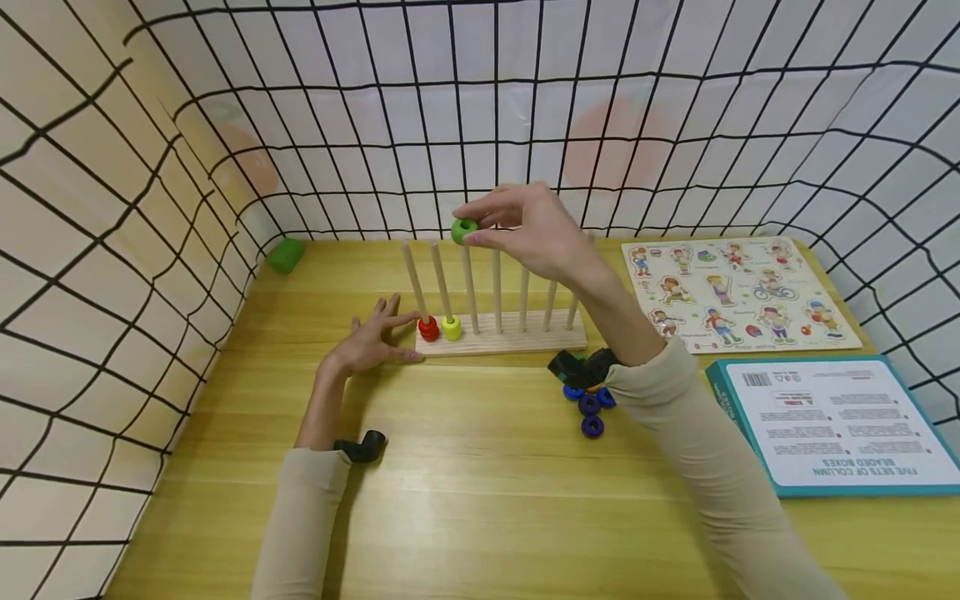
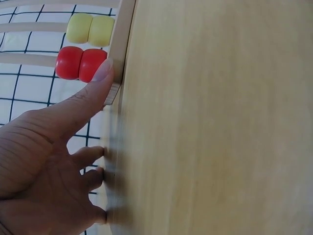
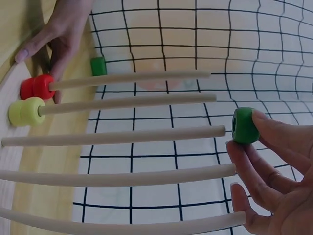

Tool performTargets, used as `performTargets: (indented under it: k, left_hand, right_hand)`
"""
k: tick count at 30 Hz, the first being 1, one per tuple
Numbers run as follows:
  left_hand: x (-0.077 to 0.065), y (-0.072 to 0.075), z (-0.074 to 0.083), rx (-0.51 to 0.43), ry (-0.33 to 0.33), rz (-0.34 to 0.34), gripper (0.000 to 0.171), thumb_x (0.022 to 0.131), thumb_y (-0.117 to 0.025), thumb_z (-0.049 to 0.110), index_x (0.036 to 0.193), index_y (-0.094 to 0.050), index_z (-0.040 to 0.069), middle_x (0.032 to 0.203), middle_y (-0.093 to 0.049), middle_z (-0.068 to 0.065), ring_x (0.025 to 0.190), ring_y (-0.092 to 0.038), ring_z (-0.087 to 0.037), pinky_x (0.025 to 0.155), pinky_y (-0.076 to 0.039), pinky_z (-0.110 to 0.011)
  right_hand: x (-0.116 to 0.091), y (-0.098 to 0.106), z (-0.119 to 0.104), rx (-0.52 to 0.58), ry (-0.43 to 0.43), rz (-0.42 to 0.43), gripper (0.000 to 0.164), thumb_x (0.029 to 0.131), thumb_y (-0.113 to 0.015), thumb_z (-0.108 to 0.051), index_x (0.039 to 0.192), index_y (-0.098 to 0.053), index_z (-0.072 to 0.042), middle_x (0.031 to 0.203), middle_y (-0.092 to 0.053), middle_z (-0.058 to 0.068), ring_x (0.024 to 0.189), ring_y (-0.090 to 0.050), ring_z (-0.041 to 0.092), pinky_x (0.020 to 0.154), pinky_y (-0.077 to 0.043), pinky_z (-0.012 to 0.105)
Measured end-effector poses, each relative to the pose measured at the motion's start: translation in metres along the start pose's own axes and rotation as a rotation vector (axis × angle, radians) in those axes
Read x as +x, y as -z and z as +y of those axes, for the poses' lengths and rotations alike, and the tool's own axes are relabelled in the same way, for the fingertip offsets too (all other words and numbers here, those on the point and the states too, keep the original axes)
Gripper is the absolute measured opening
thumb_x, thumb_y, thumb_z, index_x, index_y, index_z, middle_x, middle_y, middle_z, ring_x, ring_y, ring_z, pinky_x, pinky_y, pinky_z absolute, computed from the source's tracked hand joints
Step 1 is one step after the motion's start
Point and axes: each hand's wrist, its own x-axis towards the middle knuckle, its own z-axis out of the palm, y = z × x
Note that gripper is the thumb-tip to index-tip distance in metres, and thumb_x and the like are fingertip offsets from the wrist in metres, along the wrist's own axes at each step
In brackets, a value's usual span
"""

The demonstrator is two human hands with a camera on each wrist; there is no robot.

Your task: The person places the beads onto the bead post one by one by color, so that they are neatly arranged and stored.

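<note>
A wooden peg rack (image 1: 510,332) with several upright dowels stands on the table. Two red beads (image 2: 80,63) sit at the foot of its leftmost peg, and two yellow beads (image 2: 90,29) on the peg beside it. My right hand (image 1: 536,229) pinches a green bead (image 3: 246,125) between thumb and fingers, just off the tip of the third peg (image 3: 122,136). At the rack's left end my left hand (image 1: 371,340) spreads its fingers, the thumb touching the base by the red beads and other fingertips on the table.
Loose blue and purple beads (image 1: 589,405) lie below the right wrist, partly hidden by its black strap mount (image 1: 583,368). A picture puzzle board (image 1: 738,292) and a teal-edged box (image 1: 840,425) occupy the right side. A green block (image 1: 285,256) rests at the back left by the black netting (image 1: 480,117).
</note>
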Motion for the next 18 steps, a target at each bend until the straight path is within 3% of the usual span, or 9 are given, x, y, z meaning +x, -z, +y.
performTargets:
  k: [6, 18]
  left_hand:
    - [0.0005, 0.0001, 0.0011, 0.005, 0.003, 0.000, 0.078, 0.093, -0.079, 0.026, 0.159, -0.041, 0.011, 0.174, 0.008, -0.020, 0.160, 0.020, -0.041, 0.117, 0.022, -0.075]
    - [0.0000, -0.0002, 0.0003, -0.002, 0.003, -0.001, 0.079, 0.093, -0.079, 0.027, 0.159, -0.041, 0.012, 0.174, 0.008, -0.019, 0.160, 0.020, -0.040, 0.117, 0.023, -0.075]
  right_hand:
    - [0.0043, -0.0038, 0.0006, -0.010, -0.036, -0.002, 0.033, 0.095, -0.076, -0.015, 0.127, -0.074, -0.011, 0.128, -0.071, 0.005, 0.112, -0.068, 0.020, 0.101, -0.057, 0.040]
    - [0.0075, -0.0046, 0.0009, -0.131, -0.066, -0.057, 0.033, 0.094, -0.078, -0.018, 0.126, -0.075, -0.012, 0.129, -0.071, 0.005, 0.110, -0.069, 0.021, 0.101, -0.055, 0.042]
